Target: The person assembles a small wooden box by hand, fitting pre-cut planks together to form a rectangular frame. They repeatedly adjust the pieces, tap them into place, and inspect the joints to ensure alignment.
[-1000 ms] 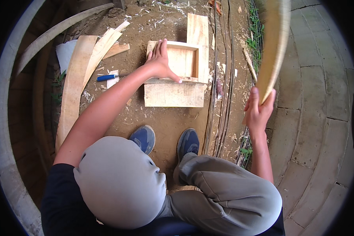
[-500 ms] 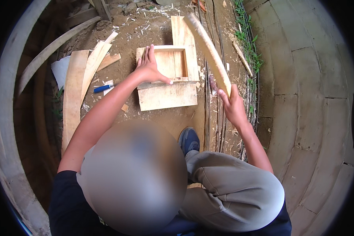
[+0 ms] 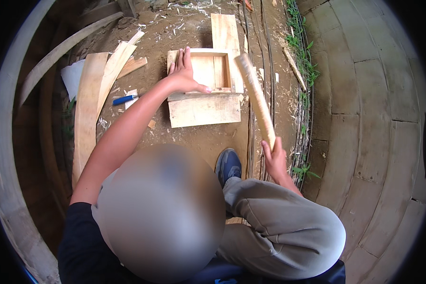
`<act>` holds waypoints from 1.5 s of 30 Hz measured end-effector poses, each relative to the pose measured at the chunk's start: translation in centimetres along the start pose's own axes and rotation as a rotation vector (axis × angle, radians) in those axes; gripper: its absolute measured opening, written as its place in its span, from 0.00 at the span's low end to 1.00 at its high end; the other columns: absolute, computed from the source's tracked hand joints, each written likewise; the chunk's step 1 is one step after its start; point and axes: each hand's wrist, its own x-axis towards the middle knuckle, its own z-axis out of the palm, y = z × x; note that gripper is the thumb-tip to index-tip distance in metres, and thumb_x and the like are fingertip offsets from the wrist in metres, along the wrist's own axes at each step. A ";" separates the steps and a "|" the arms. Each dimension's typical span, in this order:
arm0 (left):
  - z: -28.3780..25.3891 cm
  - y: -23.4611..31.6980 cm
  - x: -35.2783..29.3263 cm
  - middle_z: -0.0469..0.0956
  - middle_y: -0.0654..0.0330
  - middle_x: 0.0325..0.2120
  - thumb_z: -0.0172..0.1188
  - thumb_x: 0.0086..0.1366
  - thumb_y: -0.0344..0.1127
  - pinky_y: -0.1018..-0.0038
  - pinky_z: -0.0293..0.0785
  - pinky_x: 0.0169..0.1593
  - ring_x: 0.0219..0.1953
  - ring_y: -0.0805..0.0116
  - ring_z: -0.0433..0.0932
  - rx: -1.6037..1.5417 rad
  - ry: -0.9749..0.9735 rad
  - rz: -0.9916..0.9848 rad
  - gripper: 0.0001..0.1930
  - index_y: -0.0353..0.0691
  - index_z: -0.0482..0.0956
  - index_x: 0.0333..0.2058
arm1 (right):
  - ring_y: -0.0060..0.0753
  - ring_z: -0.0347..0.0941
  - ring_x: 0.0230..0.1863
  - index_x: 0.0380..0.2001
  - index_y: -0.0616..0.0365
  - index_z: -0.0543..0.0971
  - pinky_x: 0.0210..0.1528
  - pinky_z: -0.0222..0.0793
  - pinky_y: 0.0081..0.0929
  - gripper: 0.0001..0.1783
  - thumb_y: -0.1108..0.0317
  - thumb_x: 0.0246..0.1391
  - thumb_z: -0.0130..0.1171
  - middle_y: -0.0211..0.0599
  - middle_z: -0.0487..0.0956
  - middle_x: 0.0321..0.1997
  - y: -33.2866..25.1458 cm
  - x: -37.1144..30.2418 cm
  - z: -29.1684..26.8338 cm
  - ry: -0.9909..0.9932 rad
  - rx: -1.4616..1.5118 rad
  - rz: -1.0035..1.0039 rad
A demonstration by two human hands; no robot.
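Note:
A shallow, square-sided wooden box rests on pale boards on the ground ahead of me. My left hand lies across its left side, fingers stretched toward the far edge and thumb spread along the near edge. Its fingers are apart and it presses on the box from above. Off to the right, my right hand is closed around the lower end of a long wooden stick. The stick's far end is raised beside the box's right side, with a gap between them. A flat board sticks out at the box's near side.
Another board extends beyond the box. To the left lie long planks and a blue-handled tool. Dark cables or rods run along the ground at right, beside weeds and a block wall. My shoe is below the box.
The right hand and stick have come down and nearer to me. My left hand stays on the box; box and boards appear slightly shifted in the view.

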 end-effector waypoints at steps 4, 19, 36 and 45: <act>-0.4 -0.5 0.1 0.18 0.38 0.74 0.63 0.57 0.69 0.50 0.27 0.77 0.77 0.49 0.18 0.027 -0.047 -0.021 0.72 0.33 0.13 0.70 | 0.20 0.68 0.17 0.44 0.57 0.63 0.15 0.65 0.21 0.14 0.58 0.73 0.50 0.31 0.73 0.21 -3.8 1.6 -3.8 0.337 0.340 -0.374; -0.4 -0.7 0.2 0.19 0.53 0.77 0.27 0.73 0.60 0.57 0.21 0.77 0.78 0.60 0.20 -0.329 0.033 -0.050 0.42 0.47 0.22 0.75 | 0.31 0.73 0.21 0.42 0.64 0.62 0.21 0.69 0.35 0.14 0.67 0.69 0.55 0.40 0.77 0.25 0.5 -0.3 -0.5 0.398 0.438 -0.436; 2.1 1.1 -0.9 0.31 0.45 0.77 0.30 0.69 0.43 0.53 0.31 0.78 0.79 0.53 0.31 -0.178 0.325 -0.005 0.39 0.36 0.32 0.75 | 0.74 0.77 0.34 0.44 0.59 0.63 0.33 0.70 0.62 0.21 0.54 0.68 0.57 0.66 0.80 0.30 5.0 -2.4 3.7 0.032 -0.111 0.018; 2.2 1.0 -0.9 0.45 0.38 0.75 0.49 0.69 0.40 0.55 0.35 0.78 0.78 0.47 0.43 -0.297 0.364 -0.023 0.43 0.30 0.37 0.74 | 0.77 0.76 0.38 0.46 0.58 0.64 0.37 0.69 0.61 0.22 0.51 0.68 0.57 0.68 0.79 0.30 2.6 -2.4 1.2 -0.148 0.029 0.033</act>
